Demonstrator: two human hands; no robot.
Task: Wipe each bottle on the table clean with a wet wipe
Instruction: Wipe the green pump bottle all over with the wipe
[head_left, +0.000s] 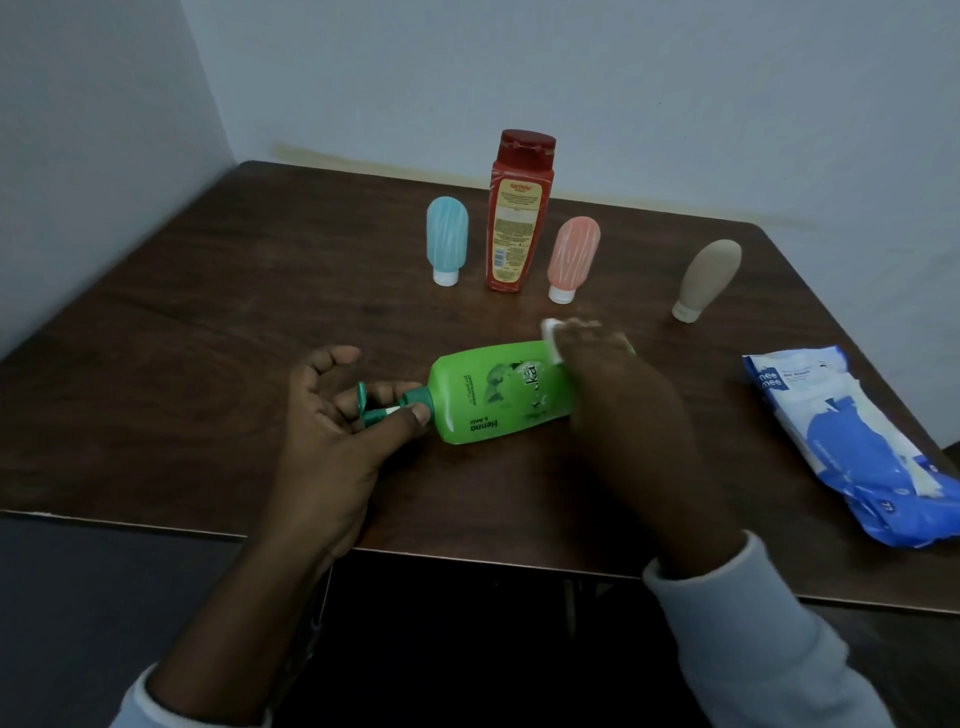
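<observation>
Pale walls meet in a corner behind a dark wood-grain bench (208, 322). Left hand (332, 415): thumb and fingers pinched on the dark green pump head (382, 402) of a green pump bottle (498, 397), which lies on its side on the bench, pump end toward this hand. Right hand (618, 389): laid palm-down over the far end of the green bottle, fingers pressed together on a white wet wipe (551, 338); the fingertips are motion-blurred.

Beyond both hands, near the far edge, four bottles stand in a row. Left to right: a blue squeeze bottle (447, 241) cap-down, a tall red bottle (519, 213) upright, and a pink squeeze bottle (572, 257) cap-down. A tan squeeze bottle (709, 278) stands cap-down and tilted, beyond and right of the right hand. Right of the right hand, well apart, a blue-and-white wet wipe pack (852, 447) lies flat at the bench edge.
</observation>
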